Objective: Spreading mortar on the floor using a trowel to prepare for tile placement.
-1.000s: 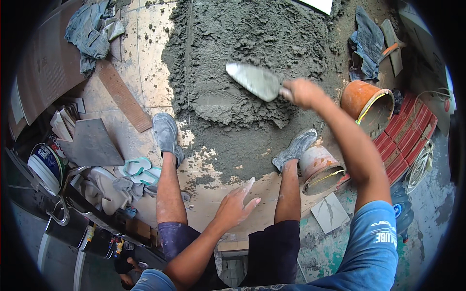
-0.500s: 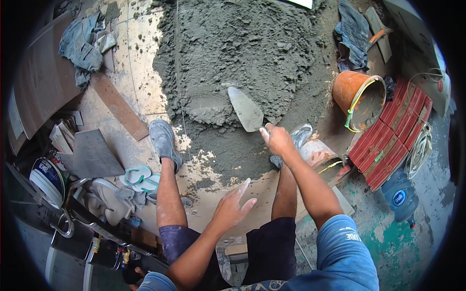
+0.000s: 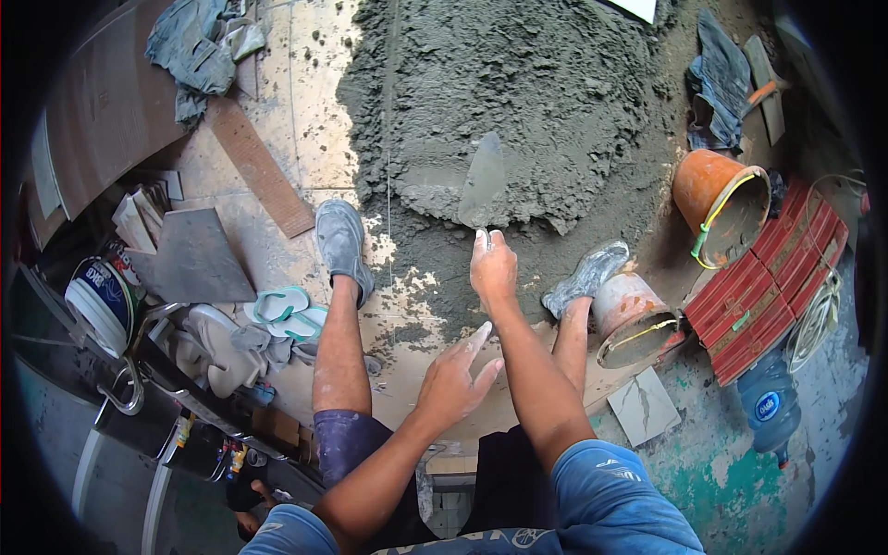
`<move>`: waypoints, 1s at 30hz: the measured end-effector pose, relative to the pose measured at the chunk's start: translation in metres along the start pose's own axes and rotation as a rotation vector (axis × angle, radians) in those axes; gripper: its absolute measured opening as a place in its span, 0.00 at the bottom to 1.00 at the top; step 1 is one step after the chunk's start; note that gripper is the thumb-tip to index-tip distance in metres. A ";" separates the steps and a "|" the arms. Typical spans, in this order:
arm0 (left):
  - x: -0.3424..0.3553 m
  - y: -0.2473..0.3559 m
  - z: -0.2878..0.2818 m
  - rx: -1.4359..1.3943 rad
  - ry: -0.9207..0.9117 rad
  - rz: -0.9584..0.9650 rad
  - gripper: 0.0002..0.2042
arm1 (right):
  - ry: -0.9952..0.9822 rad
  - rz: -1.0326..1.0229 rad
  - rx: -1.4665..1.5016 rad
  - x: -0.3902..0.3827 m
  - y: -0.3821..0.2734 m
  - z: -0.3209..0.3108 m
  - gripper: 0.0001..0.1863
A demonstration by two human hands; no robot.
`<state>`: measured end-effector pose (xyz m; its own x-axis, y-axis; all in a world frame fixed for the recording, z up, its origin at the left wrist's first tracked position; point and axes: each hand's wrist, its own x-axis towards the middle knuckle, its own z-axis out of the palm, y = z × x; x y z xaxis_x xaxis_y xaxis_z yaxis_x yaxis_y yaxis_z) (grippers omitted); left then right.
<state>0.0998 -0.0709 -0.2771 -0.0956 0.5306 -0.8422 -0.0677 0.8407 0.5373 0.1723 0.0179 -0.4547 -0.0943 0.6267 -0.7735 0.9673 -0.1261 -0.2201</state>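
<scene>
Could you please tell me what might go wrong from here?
The trowel in the right hand could snag the thin string running over the grey mortar if swung left. The right shoe sits close beside the whitish bucket, so a small shift of that foot might knock it. That shoe is also near the mortar's edge and could smear it.

On your left: crumpled denim [image 3: 196,48] at upper edge, brown plank [image 3: 262,171] lying aslant near it, dark grey slab [image 3: 196,257] closer to you, teal-and-white flip-flops [image 3: 287,313] beside slab's corner, white-and-blue tub [image 3: 97,305] farther out. On your right: second denim piece [image 3: 721,79], orange bucket [image 3: 703,183], red ribbed stack [image 3: 740,319] just beside bucket, pale coiled cable [image 3: 816,319] along stack's outer side, blue plastic bottle [image 3: 770,421] closer to you, square veined tile [image 3: 645,407] on floor [image 3: 712,490].
</scene>
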 end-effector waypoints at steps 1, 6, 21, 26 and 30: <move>-0.001 0.000 -0.003 -0.002 0.008 -0.007 0.27 | -0.020 -0.005 -0.050 -0.004 -0.002 0.001 0.19; -0.003 0.000 -0.007 -0.047 0.050 -0.002 0.25 | -0.125 -0.072 -0.187 -0.019 -0.001 0.011 0.19; -0.011 -0.005 -0.022 -0.151 0.107 0.007 0.25 | -0.216 0.340 1.151 -0.018 -0.013 0.056 0.08; -0.001 0.004 -0.013 -0.235 0.131 0.083 0.24 | -0.104 0.018 0.519 -0.007 0.025 0.114 0.13; -0.014 -0.010 -0.030 -0.201 0.159 0.034 0.24 | -0.171 -0.154 0.184 -0.047 -0.020 0.081 0.16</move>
<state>0.0724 -0.0896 -0.2693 -0.2545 0.5208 -0.8148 -0.2563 0.7761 0.5762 0.1385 -0.0709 -0.4622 -0.2906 0.5125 -0.8080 0.8808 -0.1866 -0.4351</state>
